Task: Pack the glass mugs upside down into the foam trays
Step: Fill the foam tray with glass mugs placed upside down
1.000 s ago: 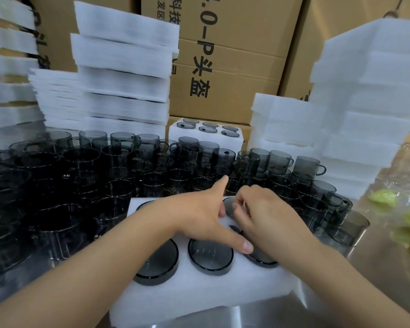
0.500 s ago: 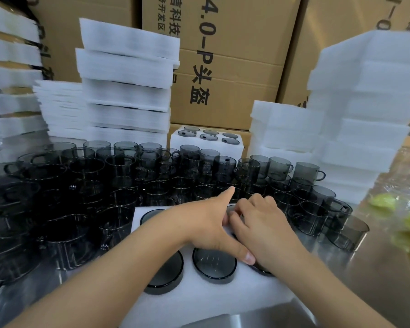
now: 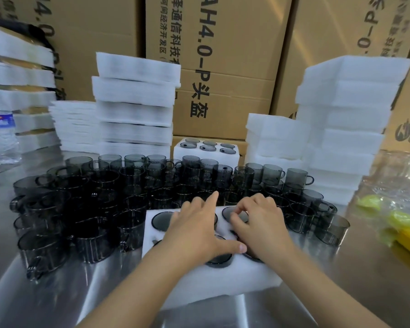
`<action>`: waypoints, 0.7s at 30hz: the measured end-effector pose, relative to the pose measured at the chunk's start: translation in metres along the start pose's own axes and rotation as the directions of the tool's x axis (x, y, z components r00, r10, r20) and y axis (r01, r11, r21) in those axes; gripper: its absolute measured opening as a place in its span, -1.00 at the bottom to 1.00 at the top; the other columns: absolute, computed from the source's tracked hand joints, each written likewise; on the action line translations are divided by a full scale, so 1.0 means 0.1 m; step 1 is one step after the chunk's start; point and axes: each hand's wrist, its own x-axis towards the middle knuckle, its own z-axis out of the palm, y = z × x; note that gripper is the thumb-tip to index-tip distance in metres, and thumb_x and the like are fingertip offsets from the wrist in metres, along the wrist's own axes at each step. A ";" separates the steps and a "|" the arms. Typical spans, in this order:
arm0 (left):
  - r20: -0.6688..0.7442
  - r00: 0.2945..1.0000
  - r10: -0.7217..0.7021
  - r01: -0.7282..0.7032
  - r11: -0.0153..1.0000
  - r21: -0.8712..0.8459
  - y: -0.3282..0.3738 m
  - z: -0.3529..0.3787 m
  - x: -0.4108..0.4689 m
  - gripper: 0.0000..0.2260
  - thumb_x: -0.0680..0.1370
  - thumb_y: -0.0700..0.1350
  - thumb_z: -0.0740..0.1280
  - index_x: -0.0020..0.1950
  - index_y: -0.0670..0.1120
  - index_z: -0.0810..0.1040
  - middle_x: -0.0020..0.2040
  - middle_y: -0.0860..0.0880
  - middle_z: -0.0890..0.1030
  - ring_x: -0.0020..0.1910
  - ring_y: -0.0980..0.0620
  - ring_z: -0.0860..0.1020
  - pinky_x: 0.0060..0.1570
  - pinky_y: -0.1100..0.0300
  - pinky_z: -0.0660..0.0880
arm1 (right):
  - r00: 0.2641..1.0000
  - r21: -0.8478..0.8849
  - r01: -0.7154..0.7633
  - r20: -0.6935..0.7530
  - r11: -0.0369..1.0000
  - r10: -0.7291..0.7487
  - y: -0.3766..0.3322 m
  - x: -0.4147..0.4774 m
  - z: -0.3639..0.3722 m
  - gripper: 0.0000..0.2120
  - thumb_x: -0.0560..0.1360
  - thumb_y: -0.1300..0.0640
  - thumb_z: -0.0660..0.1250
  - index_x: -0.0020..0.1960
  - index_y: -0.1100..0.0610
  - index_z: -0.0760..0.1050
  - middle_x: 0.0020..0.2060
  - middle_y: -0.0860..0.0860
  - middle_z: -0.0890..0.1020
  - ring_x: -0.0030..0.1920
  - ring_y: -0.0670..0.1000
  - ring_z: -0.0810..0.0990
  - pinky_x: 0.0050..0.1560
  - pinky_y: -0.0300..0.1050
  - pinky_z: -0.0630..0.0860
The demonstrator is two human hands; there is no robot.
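As upturned mugs (image 3: 161,220) are pressed into the foam tray (image 3: 223,285), the left hand (image 3: 194,230) is spread flat, the right hand's (image 3: 263,223) fingers are curled onto 1 base (a grip cannot be told), and an even push seems needed.

**Packing area, warehouse stock room**

Printed cardboard cartons (image 3: 223,67) stacked high along the back. White foam trays (image 3: 135,91) in several tall piles. Identical smoked glass mugs (image 3: 104,185) by the dozen, massed on a stainless steel table (image 3: 317,292).
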 end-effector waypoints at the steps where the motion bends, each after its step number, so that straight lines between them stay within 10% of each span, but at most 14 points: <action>1: -0.055 0.998 -0.001 0.002 1.000 0.018 -0.02 0.02 -0.12 -0.02 0.35 0.37 0.35 0.55 0.11 -0.16 0.45 0.05 0.16 0.44 0.02 0.11 0.39 0.08 0.15 | 0.999 0.036 -0.037 -0.020 0.999 0.038 0.02 -0.03 -0.02 -0.87 0.50 -0.03 0.24 -0.03 -0.01 0.49 -0.09 -0.11 0.36 0.04 0.00 0.36 -0.03 -0.12 0.21; 6: -0.231 0.966 -0.119 0.089 0.987 -0.134 -0.39 -0.02 -0.74 -0.04 0.35 0.39 0.29 0.50 0.22 -0.29 0.45 0.30 -0.22 0.49 0.19 -0.13 0.44 0.20 0.02 | 0.942 0.506 -0.334 0.155 0.795 0.297 0.21 -0.37 -0.13 -0.81 0.46 0.07 0.36 0.02 -0.09 0.41 0.07 -0.08 0.43 0.06 -0.10 0.47 0.06 -0.19 0.36; 13: -0.089 0.974 -0.207 0.077 0.678 -0.731 -0.49 0.13 -1.13 0.02 0.27 0.07 0.53 0.51 0.18 -0.10 0.47 0.26 0.18 0.40 0.26 0.26 0.43 0.23 0.17 | 0.874 0.746 -0.485 0.410 0.456 0.260 0.21 -0.71 -0.30 -0.90 0.52 0.13 0.33 0.00 -0.01 0.57 -0.20 -0.22 0.68 -0.26 -0.37 0.59 -0.37 -0.53 0.39; 21: -0.160 0.986 0.053 -0.157 0.637 -0.754 -0.23 -0.04 -1.22 -0.11 0.15 0.07 0.53 0.40 0.33 0.21 0.35 0.28 0.44 0.35 0.23 0.41 0.38 0.10 0.33 | 0.950 0.792 -0.310 0.274 0.526 0.148 0.24 -0.63 -0.92 -0.80 0.42 0.02 0.34 -0.04 -0.21 0.66 -0.12 -0.25 0.69 -0.10 -0.30 0.62 -0.21 -0.45 0.46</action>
